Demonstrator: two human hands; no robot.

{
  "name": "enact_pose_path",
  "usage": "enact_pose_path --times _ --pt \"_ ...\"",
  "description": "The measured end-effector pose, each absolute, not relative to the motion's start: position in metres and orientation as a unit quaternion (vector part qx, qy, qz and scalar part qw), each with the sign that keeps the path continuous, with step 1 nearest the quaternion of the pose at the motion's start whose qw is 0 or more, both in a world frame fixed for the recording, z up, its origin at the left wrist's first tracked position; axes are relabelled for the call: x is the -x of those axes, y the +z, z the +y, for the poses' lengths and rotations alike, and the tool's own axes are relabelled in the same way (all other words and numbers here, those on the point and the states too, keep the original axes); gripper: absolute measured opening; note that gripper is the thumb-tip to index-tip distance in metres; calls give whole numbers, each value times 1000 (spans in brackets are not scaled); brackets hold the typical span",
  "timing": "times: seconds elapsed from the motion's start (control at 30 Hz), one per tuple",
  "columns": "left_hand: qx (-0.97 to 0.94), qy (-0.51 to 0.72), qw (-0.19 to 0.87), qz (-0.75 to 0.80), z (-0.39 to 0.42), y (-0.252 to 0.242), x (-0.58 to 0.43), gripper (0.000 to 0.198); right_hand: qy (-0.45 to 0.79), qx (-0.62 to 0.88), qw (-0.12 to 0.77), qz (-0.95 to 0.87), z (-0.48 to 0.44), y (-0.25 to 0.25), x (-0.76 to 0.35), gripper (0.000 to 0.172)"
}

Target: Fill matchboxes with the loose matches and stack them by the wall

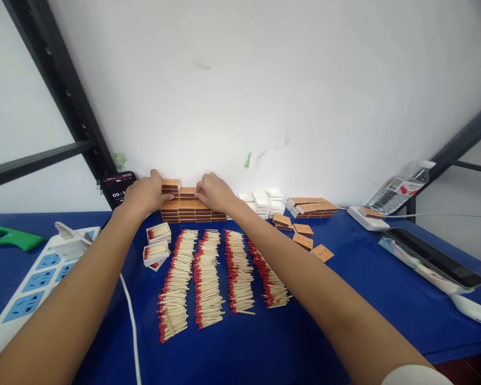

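Your left hand and right hand both touch the upper part of the stacked matchboxes, fingers bent around its left and right ends, though you cannot tell from here whether either one truly grips a box. The stack stands on the blue surface against the white wall, behind four rows of loose matches, with match-filled trays just beside the leftmost row.

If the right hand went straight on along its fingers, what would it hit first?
The stacked matchboxes, at their upper level; the right hand seems to touch them there, though depth is hard to judge from this one view.
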State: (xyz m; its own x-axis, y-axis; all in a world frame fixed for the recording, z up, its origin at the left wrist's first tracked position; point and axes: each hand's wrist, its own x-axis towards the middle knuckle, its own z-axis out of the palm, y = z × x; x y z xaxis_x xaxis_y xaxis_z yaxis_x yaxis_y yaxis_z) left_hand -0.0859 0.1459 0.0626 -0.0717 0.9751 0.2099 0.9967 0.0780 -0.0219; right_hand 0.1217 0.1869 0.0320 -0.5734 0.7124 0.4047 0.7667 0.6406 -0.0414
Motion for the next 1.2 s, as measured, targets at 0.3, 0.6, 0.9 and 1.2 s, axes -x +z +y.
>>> enact_pose_path --times 0.3,0.6,0.9,1.2 --pt "676 -54 81 -731 149 63 89 85 -70 427 212 -876 184 34 -126 20" --pt "679 -45 64 -730 155 65 98 96 93 477 178 -856 117 97 -286 20" --pt "680 -6 38 -733 152 77 99 101 140 626 97 -761 45 9 -400 48" --pt "694 25 42 -718 155 77 101 100 158 601 144 -770 61 8 -405 34"
